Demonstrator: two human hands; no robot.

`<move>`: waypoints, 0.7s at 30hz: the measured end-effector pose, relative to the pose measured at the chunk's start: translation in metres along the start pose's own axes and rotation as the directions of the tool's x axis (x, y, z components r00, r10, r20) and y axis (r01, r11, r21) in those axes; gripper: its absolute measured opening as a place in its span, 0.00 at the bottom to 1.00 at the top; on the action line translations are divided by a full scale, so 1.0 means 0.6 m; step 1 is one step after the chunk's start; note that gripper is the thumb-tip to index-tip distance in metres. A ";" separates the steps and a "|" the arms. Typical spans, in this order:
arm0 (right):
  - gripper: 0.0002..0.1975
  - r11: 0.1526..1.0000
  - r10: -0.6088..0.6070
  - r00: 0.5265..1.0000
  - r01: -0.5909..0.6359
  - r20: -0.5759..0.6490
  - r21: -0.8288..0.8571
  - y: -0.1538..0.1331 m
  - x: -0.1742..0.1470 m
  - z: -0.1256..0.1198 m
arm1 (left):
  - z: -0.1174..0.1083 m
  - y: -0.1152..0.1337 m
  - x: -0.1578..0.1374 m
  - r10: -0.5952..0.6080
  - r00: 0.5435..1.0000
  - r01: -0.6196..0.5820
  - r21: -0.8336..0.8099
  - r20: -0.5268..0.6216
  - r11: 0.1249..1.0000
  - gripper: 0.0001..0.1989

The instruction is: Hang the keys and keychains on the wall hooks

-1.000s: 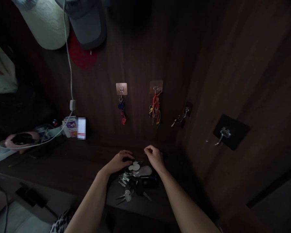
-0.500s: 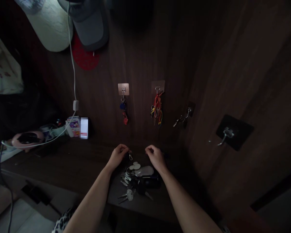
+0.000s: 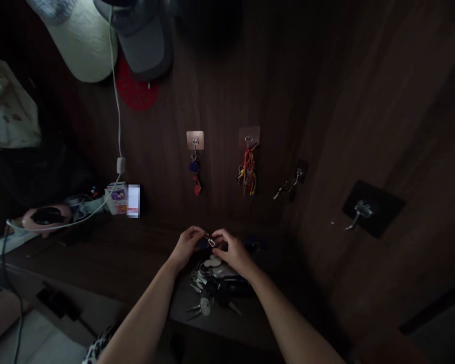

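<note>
A small metal clasp [image 3: 211, 242] hangs from the fingertips of my left hand [image 3: 187, 246], which pinches the upper end of the piece it belongs to. A dark bluish part shows just below those fingers. My right hand [image 3: 233, 253] is close beside the clasp, thumb and fingers apart around its right side; whether they touch it I cannot tell. Under both hands lies a pile of keys [image 3: 203, 306] with pale round tags [image 3: 213, 261] and a light grey oblong fob [image 3: 224, 273], partly covered by my right hand.
On the back panel, hooks hold a keychain with blue and red charms [image 3: 196, 187], a bundle of red cords [image 3: 247, 167] and more keys [image 3: 282, 189]. An unused hook [image 3: 358, 215] sticks out at right. Caps [image 3: 146, 53] and a white cable [image 3: 118, 116] hang at left, above a lit phone-like screen [image 3: 133, 201].
My right hand has moved left toward the clasp, and its fingers have spread. My left hand stays nearly in place with its hold. The view has shifted slightly.
</note>
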State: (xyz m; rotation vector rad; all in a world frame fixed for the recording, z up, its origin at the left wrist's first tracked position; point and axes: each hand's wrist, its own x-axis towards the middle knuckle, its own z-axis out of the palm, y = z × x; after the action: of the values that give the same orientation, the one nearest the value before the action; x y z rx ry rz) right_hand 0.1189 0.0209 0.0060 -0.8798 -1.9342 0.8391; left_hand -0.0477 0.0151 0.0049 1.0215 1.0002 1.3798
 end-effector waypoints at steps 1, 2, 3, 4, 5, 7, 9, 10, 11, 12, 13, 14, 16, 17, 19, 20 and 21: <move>0.15 1.000 -0.029 1.000 0.029 0.006 -0.009 -0.001 0.000 0.001 | 0.002 0.000 -0.001 0.004 1.000 -0.004 0.011 0.002 1.000 0.15; 0.12 0.998 -0.062 0.998 0.062 0.001 -0.021 -0.002 0.000 0.001 | 0.004 -0.001 -0.001 0.006 1.000 -0.006 0.024 0.004 1.000 0.15; 0.10 0.995 -0.094 0.996 0.094 -0.008 -0.033 -0.004 0.000 0.000 | 0.005 -0.001 -0.001 0.006 1.000 -0.006 0.038 0.005 0.999 0.15; 0.07 0.992 -0.121 0.992 0.120 -0.020 -0.046 -0.005 0.000 -0.001 | 0.006 -0.002 -0.002 0.005 1.000 -0.005 0.053 0.005 0.999 0.15; 0.05 0.989 -0.137 0.990 0.135 -0.036 -0.057 -0.006 0.001 -0.002 | 0.006 -0.002 -0.002 0.001 1.000 -0.001 0.067 0.007 0.998 0.15; 0.04 0.989 -0.136 0.988 0.131 -0.070 -0.067 -0.008 0.000 -0.005 | 0.006 -0.002 -0.002 -0.007 1.000 0.005 0.089 0.020 0.996 0.14; 0.06 0.994 -0.105 0.989 0.101 -0.101 -0.043 -0.009 0.000 -0.008 | 0.005 -0.002 -0.003 -0.011 0.999 0.006 0.110 0.052 0.994 0.14; 0.07 0.997 -0.083 0.989 0.081 -0.121 -0.018 -0.008 0.000 -0.009 | 0.004 -0.002 -0.004 -0.014 0.997 0.004 0.128 0.076 0.992 0.14; 0.08 0.998 -0.060 0.988 0.062 -0.143 0.014 -0.006 0.000 -0.010 | 0.004 -0.001 -0.004 -0.019 0.995 0.003 0.148 0.101 0.989 0.14; 0.08 0.998 -0.036 0.986 0.044 -0.165 0.049 -0.003 0.001 -0.010 | 0.003 -0.001 -0.005 -0.023 0.992 0.002 0.165 0.127 0.986 0.14; 0.09 0.996 -0.012 0.982 0.028 -0.187 0.085 -0.001 0.002 -0.010 | 0.003 0.000 -0.006 -0.029 0.988 0.002 0.173 0.152 0.985 0.14; 0.09 0.993 0.012 0.978 0.014 -0.207 0.121 0.002 0.004 -0.010 | 0.003 0.001 -0.007 -0.037 0.983 0.007 0.168 0.178 0.986 0.14; 0.10 0.981 0.050 0.971 -0.005 -0.233 0.191 0.005 0.007 -0.010 | 0.005 0.002 -0.009 -0.051 0.973 0.024 0.122 0.224 0.992 0.15; 0.10 0.974 0.067 0.968 -0.011 -0.242 0.226 0.005 0.008 -0.010 | 0.006 0.003 -0.011 -0.058 0.967 0.036 0.095 0.248 0.995 0.16; 0.11 0.959 0.099 0.961 -0.022 -0.260 0.284 0.003 0.010 -0.010 | 0.008 0.006 -0.014 -0.067 0.957 0.049 0.070 0.282 0.996 0.17; 0.11 0.952 0.111 0.956 -0.024 -0.270 0.306 0.001 0.010 -0.011 | 0.009 0.007 -0.015 -0.066 0.955 0.043 0.082 0.290 0.996 0.18; 0.12 0.946 0.121 0.952 -0.026 -0.280 0.322 0.000 0.010 -0.011 | 0.011 0.009 -0.016 -0.060 0.954 0.029 0.108 0.294 0.994 0.18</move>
State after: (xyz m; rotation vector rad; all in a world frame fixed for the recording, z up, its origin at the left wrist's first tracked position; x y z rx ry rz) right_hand 0.1221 0.0274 0.0116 -0.8339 -1.4647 0.9689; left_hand -0.0427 0.0052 0.0113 1.2351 0.8697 1.1062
